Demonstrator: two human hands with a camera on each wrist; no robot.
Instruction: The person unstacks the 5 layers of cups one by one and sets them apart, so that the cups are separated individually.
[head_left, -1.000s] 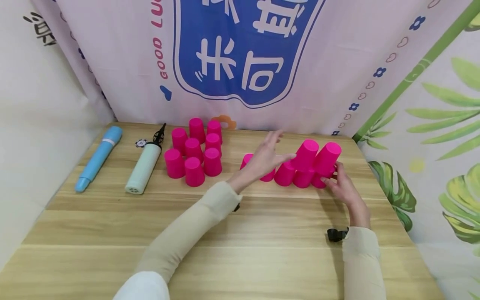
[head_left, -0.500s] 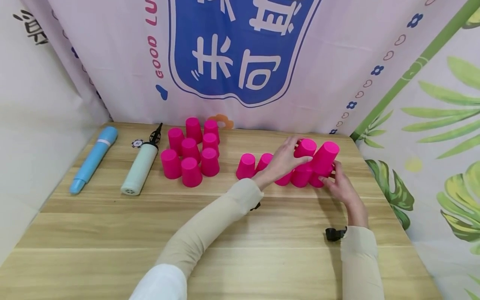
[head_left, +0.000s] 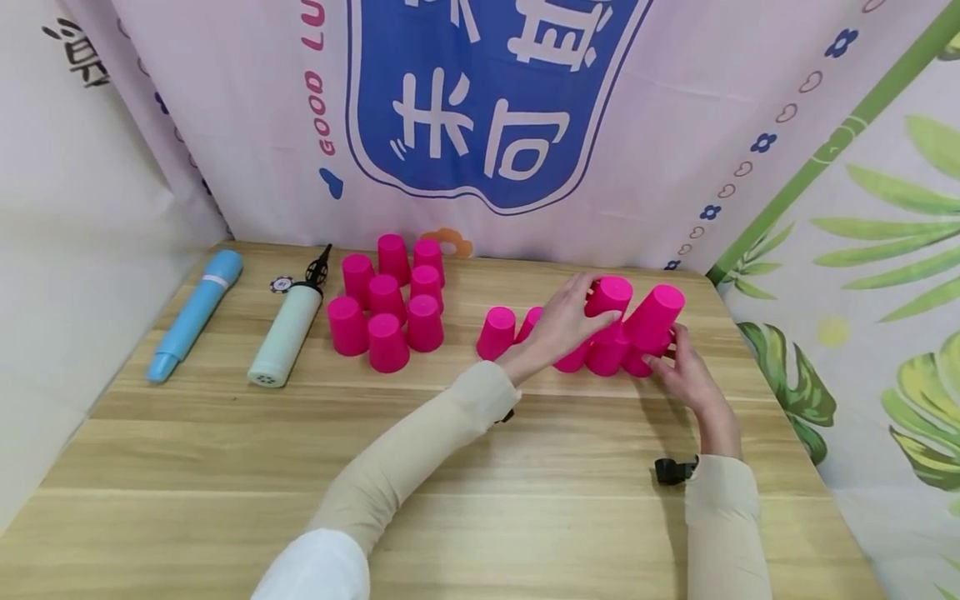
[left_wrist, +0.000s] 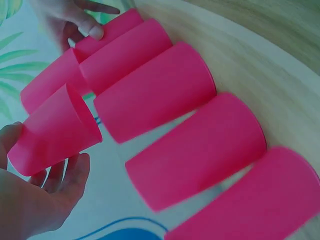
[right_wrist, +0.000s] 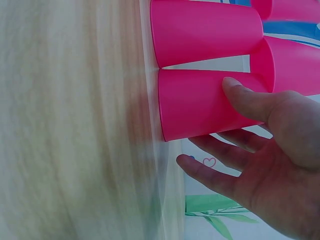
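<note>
Several upside-down pink cups (head_left: 497, 335) form a row across the right part of the table. One more cup (head_left: 657, 313) stands upside down on the row's right end. My left hand (head_left: 557, 327) grips another pink cup (left_wrist: 55, 132) between thumb and fingers, just left of that upper cup and over the row. In the left wrist view a gap shows between the held cup and the cups below. At the row's right end, my right hand (head_left: 686, 379) holds the last bottom cup (right_wrist: 205, 102), thumb on its near side and fingers behind.
Left of the row stands a cluster of upside-down pink cups (head_left: 386, 342). Farther left lie a pale green hand pump (head_left: 288, 333) with a black nozzle, a blue tube-shaped pump (head_left: 197, 317) and a small round chip (head_left: 282, 285). A printed curtain (head_left: 247, 150) hangs behind the table (head_left: 480, 517).
My left hand moved right and took hold of the left upper cup, which now stands slightly farther left, apart from its neighbour. My right hand stayed at the end cup.
</note>
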